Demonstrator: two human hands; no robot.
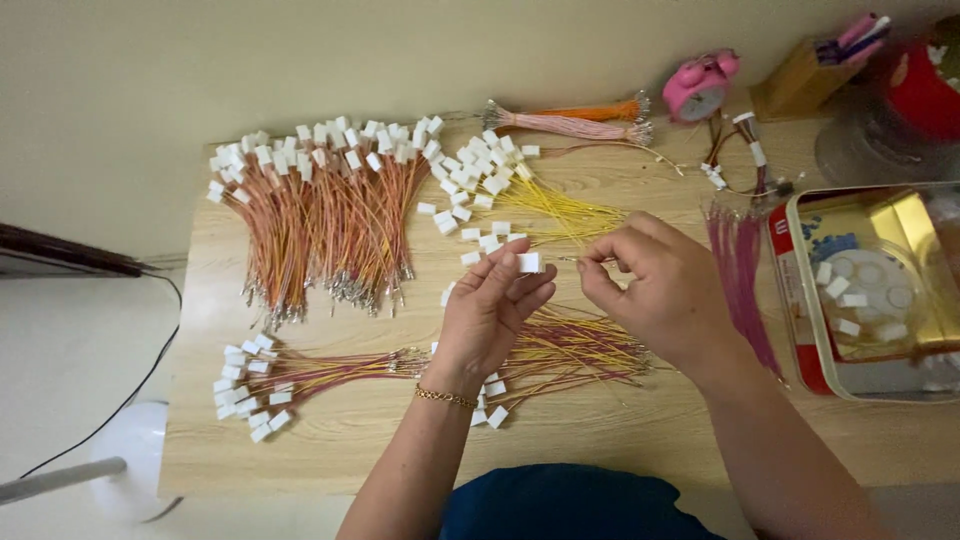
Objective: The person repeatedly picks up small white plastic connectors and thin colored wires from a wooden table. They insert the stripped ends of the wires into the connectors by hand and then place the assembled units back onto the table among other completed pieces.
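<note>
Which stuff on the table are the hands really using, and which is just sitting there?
In use:
- white connector, pinched by the left hand
- thin wire, held by the right hand
- yellow wires and loose white connectors close by

Lying about:
- pink alarm clock
- wooden pen holder
- tin with white pieces

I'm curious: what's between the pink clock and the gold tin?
In the head view, loose pink wires and a small bundled wire piece lie on the table between the pink clock and the gold tin.

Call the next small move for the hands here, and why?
Probably bring the right hand leftward to seat its thin wire into the white connector pinched by the left hand. The wire tip points at the connector, just short of it.
</note>
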